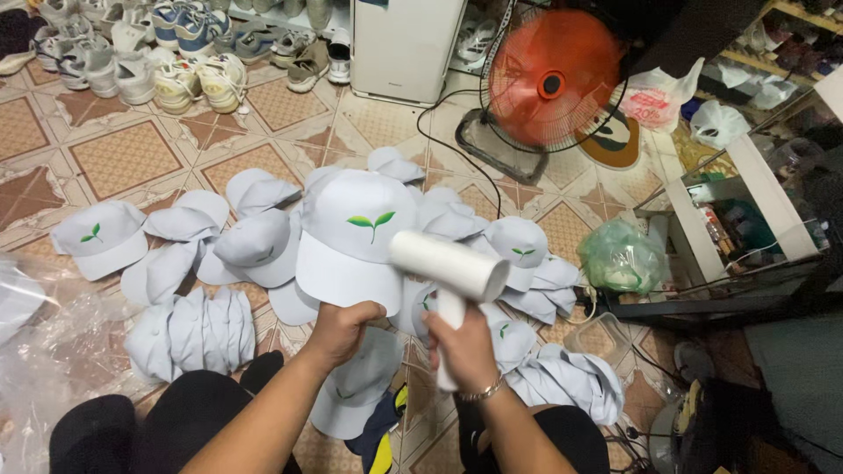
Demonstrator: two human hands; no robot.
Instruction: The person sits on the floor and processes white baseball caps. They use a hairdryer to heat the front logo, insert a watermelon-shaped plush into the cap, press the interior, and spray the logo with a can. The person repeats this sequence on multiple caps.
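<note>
My left hand [341,330] grips the brim of a white cap [351,237] with a green leaf emblem, holding it up in front of me. My right hand [463,347] is closed around the handle of a white lint roller [448,261], whose roll lies against the cap's right side. Below and around them, several more white caps [189,329] lie heaped on the tiled floor. My dark-trousered knees show at the bottom edge.
A red standing fan [551,81] with a black cable stands behind the pile. Rows of shoes [176,61] line the back left, by a white appliance [406,44]. Clear plastic wrap [39,338] lies left; a green bag [622,256] and low shelf [746,219] are right.
</note>
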